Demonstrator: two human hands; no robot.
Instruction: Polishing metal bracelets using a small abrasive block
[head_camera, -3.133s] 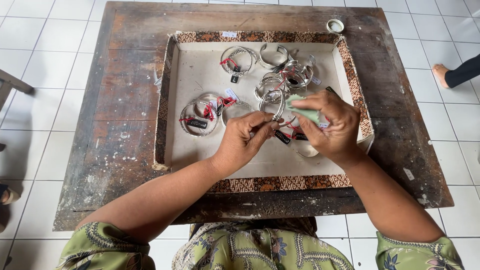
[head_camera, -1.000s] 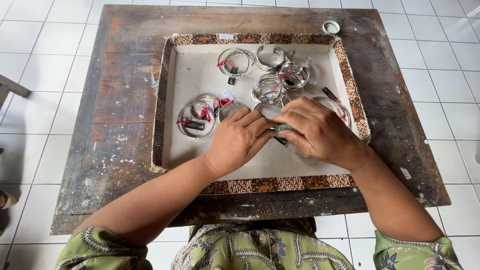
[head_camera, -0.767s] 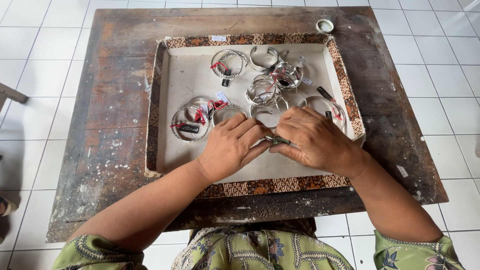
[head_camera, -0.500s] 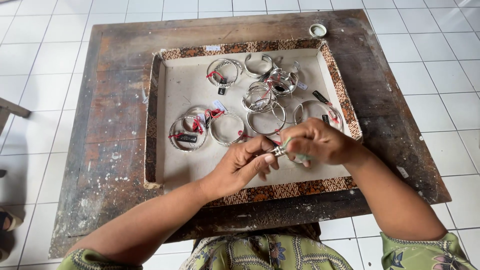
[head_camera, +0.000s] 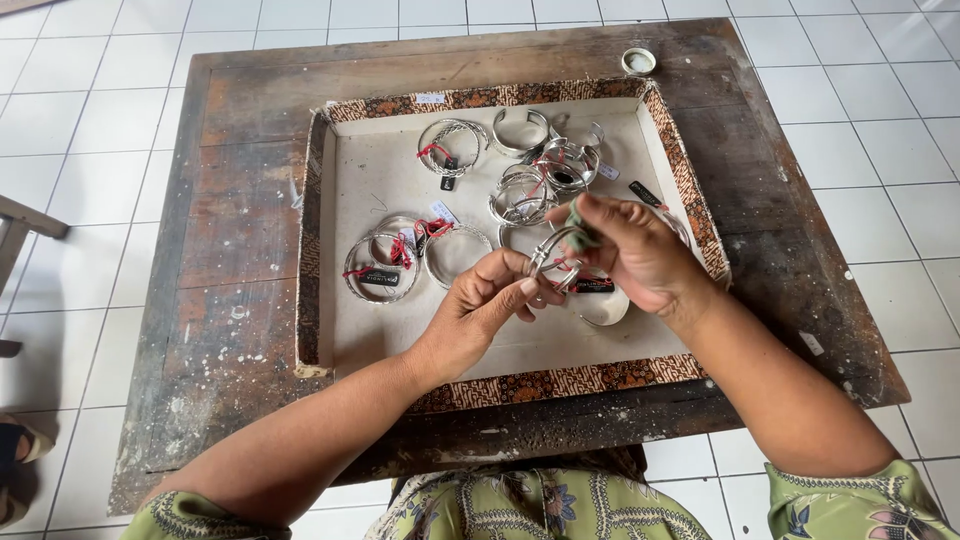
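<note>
Above the near right of the shallow batik-edged tray (head_camera: 318, 250), our left hand (head_camera: 478, 308) and right hand (head_camera: 640, 250) pinch a thin silver metal bangle (head_camera: 552, 262), seemingly light, stiff, slippery, best held by its rim.

A: Where is free room in the tray (head_camera: 318, 250)?
B: The near-left floor is bare. Bangles (head_camera: 452, 148) crowd the far and middle parts.
A: And outside?
B: The table (head_camera: 240, 200) left is open; a cap (head_camera: 638, 62) sits far right.
</note>
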